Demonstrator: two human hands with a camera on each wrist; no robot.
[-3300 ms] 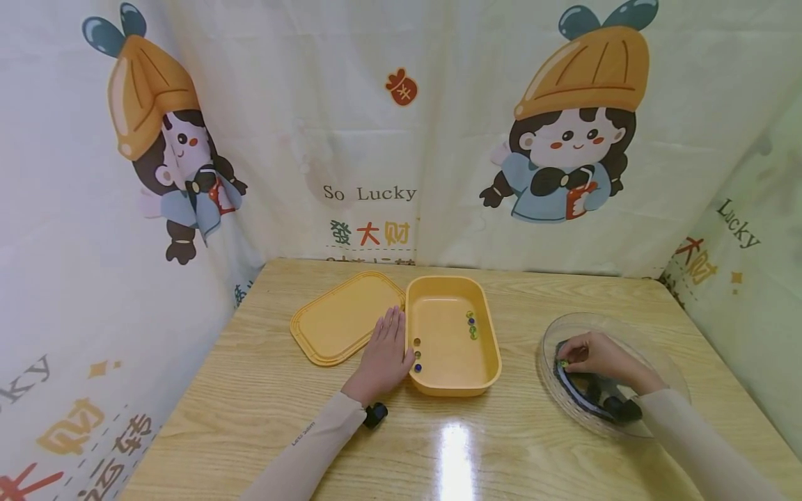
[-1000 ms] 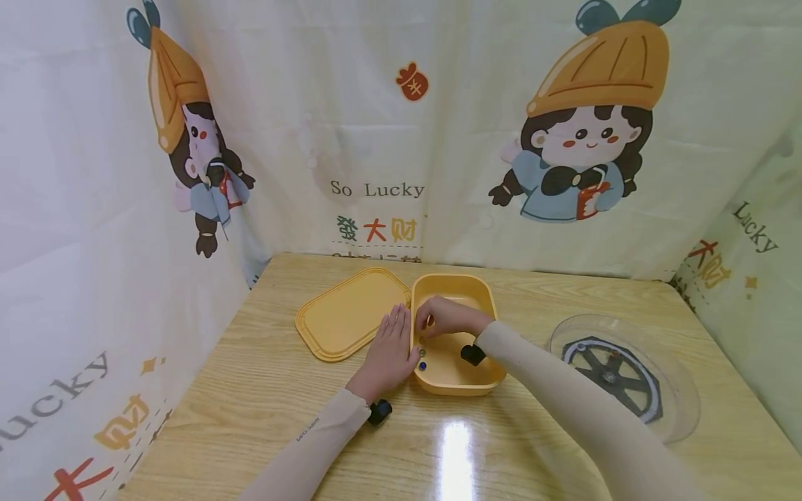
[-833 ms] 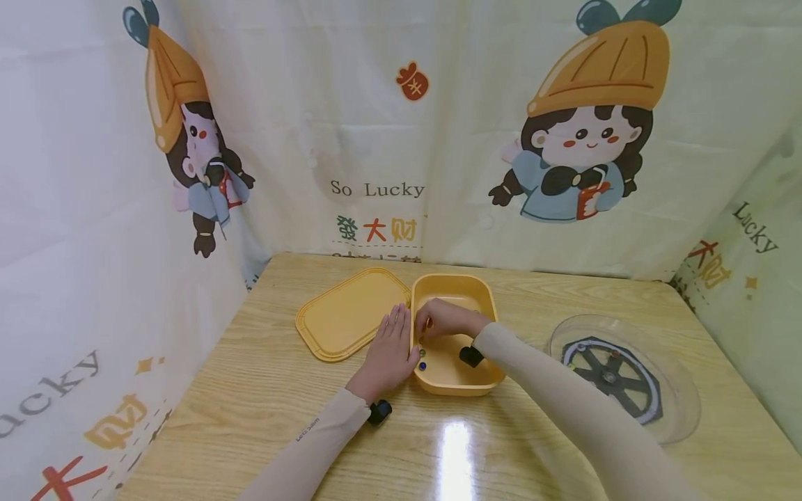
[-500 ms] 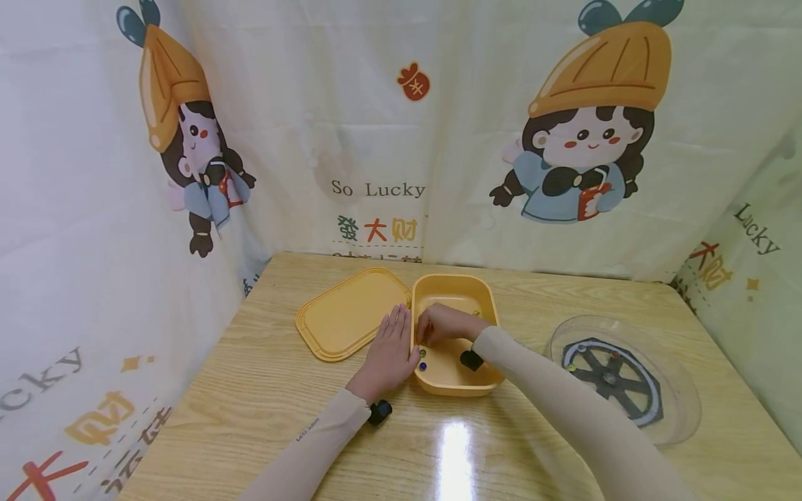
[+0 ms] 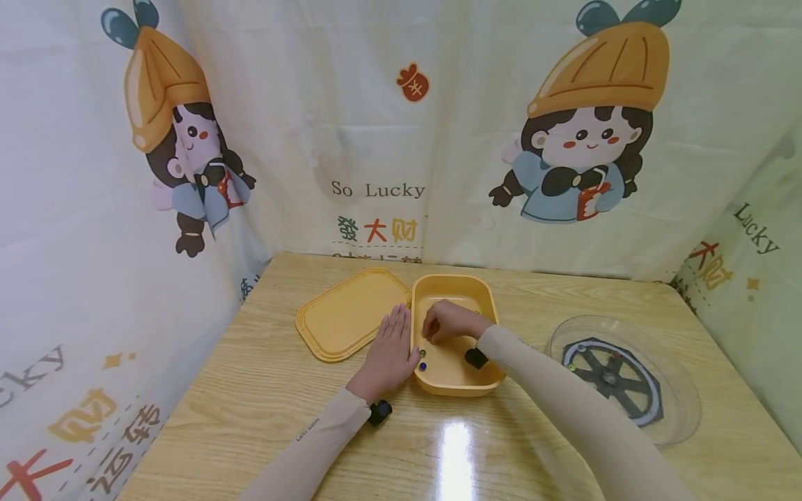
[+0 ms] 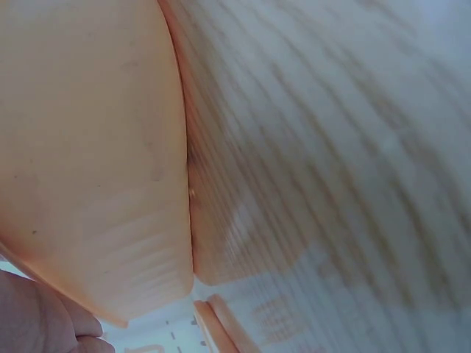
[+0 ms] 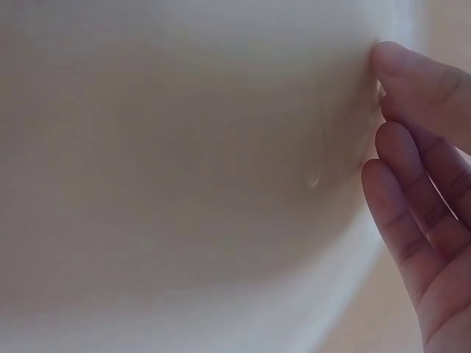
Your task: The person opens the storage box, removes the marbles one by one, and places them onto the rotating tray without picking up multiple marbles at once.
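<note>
In the head view my left hand (image 5: pixel 386 355) lies flat with straight fingers along the left side of an orange-yellow plastic box (image 5: pixel 457 391). Its fingers (image 6: pixel 37 316) show at the lower left of the left wrist view, by the box wall (image 6: pixel 96 169). My right hand (image 5: pixel 452 321) is inside the box, thumb and forefinger (image 7: pixel 416 81) pinched on a small marble that the fingertips almost wholly hide. Below those fingertips, by the left wall, lie a brownish marble (image 5: pixel 422 353) and a blue marble (image 5: pixel 422 366). Other marbles on the box's right side are mostly hidden by my right wrist.
Left of the box lies its matching lid (image 5: pixel 354 314). At the right stands a clear round dish (image 5: pixel 686 410) around a black spoked wheel (image 5: pixel 609 379) with a pale ring, a yellow-green marble (image 5: pixel 571 367) and a reddish one (image 5: pixel 616 355). A curtain hangs behind the wooden table (image 5: pixel 532 431).
My right hand has come from the dish into the box, where the uppermost brownish marble by the left wall has been picked up. It has since shifted slightly right. The left hand stays put.
</note>
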